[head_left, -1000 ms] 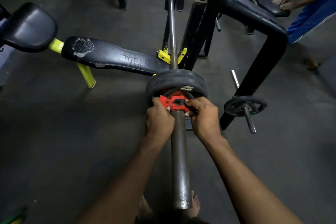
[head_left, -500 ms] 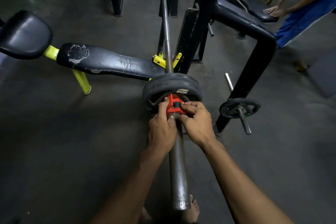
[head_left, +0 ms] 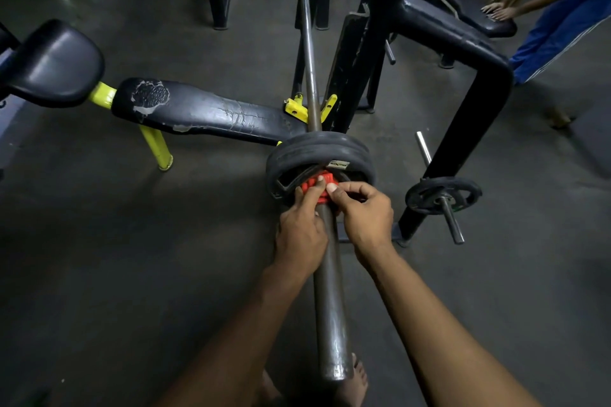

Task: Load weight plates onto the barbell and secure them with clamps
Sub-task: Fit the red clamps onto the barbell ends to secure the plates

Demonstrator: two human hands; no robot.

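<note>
Near sleeve of the barbell (head_left: 327,291): weight plates (head_left: 319,150) loaded. Red clamp (head_left: 315,187) seated against them, left hand (head_left: 301,235) and right hand (head_left: 365,220) both pinched on it (latch state indiscernible). Far end unseen.

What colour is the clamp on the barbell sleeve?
Red; the clamp shows best in the head view, against the plates.

A yellow-legged bench (head_left: 205,112) and bare feet (head_left: 358,380) rest on the dark floor (head_left: 99,258).
</note>
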